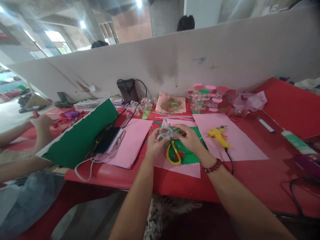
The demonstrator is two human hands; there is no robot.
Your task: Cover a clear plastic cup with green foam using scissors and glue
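Clear plastic piece (165, 132) is gripped over the table (250, 181) between the fingers of the left hand (153, 141) and right hand (190, 139). Yellow-handled scissors (174, 163) are seen just below; a glue gun (218, 136) is laid rightward. If pinched unevenly, the piece could be dropped; the gun's cord (230, 160) could be snagged by the right forearm.

The left hand (155, 144) and right hand (191, 139) partly cover a clear, rounded plastic piece (165, 132); the blades of the yellow-handled scissors (174, 163) are hidden. Blue handwriting (200, 59) is illegible. The frame's edges crop a co-worker's bare forearm (25, 164) and a purple device (308, 165).
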